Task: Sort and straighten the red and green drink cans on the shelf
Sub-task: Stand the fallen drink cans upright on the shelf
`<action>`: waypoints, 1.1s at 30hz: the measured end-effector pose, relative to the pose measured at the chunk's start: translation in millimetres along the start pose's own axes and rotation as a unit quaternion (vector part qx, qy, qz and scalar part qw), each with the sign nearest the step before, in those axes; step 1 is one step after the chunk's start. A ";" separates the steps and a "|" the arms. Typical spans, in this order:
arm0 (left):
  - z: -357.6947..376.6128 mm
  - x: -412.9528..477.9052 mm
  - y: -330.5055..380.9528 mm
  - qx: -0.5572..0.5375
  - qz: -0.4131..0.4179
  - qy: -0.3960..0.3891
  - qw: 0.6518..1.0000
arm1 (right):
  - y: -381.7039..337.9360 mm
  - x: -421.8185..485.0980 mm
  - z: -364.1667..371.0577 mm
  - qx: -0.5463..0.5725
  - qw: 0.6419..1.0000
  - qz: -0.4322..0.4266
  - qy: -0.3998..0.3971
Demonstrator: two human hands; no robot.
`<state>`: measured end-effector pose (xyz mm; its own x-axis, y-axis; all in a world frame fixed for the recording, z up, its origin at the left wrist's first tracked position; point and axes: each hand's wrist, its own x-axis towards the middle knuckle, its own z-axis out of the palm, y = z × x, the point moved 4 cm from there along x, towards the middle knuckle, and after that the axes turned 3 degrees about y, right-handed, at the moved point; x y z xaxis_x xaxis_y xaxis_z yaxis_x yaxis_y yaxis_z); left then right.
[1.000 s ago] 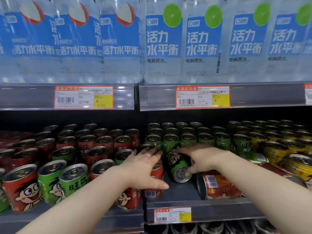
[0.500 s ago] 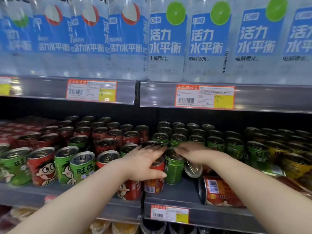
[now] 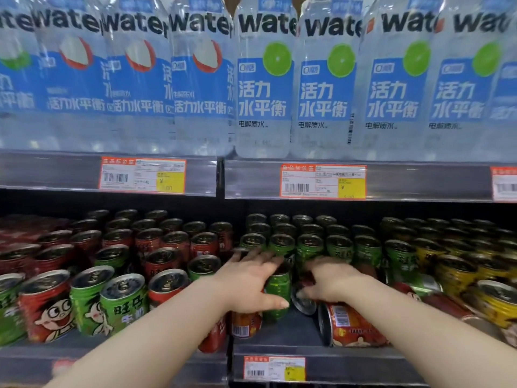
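Observation:
Red and green cartoon-face drink cans fill the lower shelf (image 3: 293, 351). My left hand (image 3: 251, 278) wraps an upright green can (image 3: 278, 292) at the shelf's middle, thumb across its front. A red can (image 3: 246, 326) stands just below my palm. My right hand (image 3: 333, 284) curls over a tipped can (image 3: 303, 302) whose silver end faces me; its colour is hidden. A second red can (image 3: 352, 326) lies on its side in front of my right wrist. Rows of upright green cans (image 3: 310, 247) stand behind both hands.
Red cans (image 3: 44, 306) and green cans (image 3: 123, 301) stand mixed at the front left. Yellow cans (image 3: 498, 306) crowd the right. Water bottles (image 3: 263, 88) fill the upper shelf, whose edge (image 3: 419, 182) overhangs the cans. A price tag (image 3: 274, 368) sits on the lower rail.
The green can that lay on its side now stands upright with my left hand around it. My right hand has moved onto another tipped can. The view has tilted upward.

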<state>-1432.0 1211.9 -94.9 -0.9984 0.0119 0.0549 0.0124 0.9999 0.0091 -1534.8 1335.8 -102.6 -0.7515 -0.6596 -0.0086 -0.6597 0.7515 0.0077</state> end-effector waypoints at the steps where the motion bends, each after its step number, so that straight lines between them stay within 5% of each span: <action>1: 3.5 2.3 -1.0 0.001 0.004 -0.004 1.000 | -2.4 -1.7 1.2 0.016 1.000 -0.009 0.018; 10: 9.1 4.3 -4.4 0.009 0.020 -0.004 1.000 | 24.4 6.4 -18.2 0.222 0.962 0.086 0.132; 17: 9.2 4.1 -4.9 0.004 0.010 -0.007 1.000 | 26.1 0.2 -4.2 0.397 0.904 0.122 0.101; 20: 8.7 2.8 -4.5 0.002 0.004 -0.015 1.000 | 40.3 -27.6 -27.7 0.260 0.959 0.075 0.085; 24: 4.1 7.6 2.5 0.004 -0.007 -0.016 1.000 | 51.7 -63.9 -21.1 0.026 0.993 0.014 -0.113; 28: 5.2 18.2 21.2 -0.024 0.028 -0.003 0.999 | 45.4 -71.3 -3.1 -0.124 0.990 -0.057 -0.038; 33: 11.4 21.1 22.5 -0.003 0.049 -0.032 0.998 | 48.3 -75.8 3.6 -0.123 0.989 -0.081 0.032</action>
<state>-1453.4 1234.7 -105.0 -0.9938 0.1106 -0.0089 0.1105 0.9938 0.0121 -1509.8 1422.2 -105.2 -0.6301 -0.7758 0.0330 -0.7455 0.6163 0.2537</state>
